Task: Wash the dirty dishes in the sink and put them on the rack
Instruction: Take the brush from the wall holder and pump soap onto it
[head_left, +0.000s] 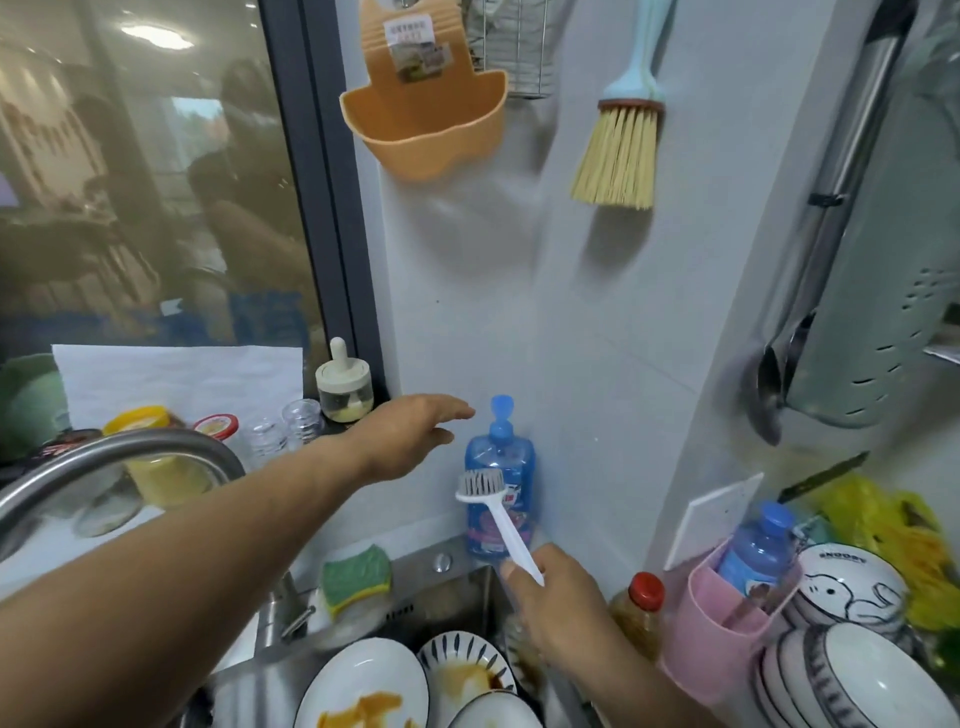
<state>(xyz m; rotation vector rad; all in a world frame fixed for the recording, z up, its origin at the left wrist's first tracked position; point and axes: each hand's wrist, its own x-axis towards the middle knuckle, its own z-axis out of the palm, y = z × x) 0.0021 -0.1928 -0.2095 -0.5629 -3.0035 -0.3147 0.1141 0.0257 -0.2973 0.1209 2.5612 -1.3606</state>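
Dirty plates (363, 686) lie stacked in the sink (457, 597) at the bottom of the view, smeared with orange-brown sauce and partly cut off by the frame edge. Above them the right hand (556, 603) has its fingers clamped on the white dish brush (498, 519), bristles up; the handle's end is hidden in the grip. The left hand (410, 436) reaches out with fingers straight and slightly apart, just beside the pump of the blue soap bottle (498, 457); contact is unclear. A green sponge (356, 574) sits on the sink's rim. Bowls (852, 587) are stacked at right, partly out of frame.
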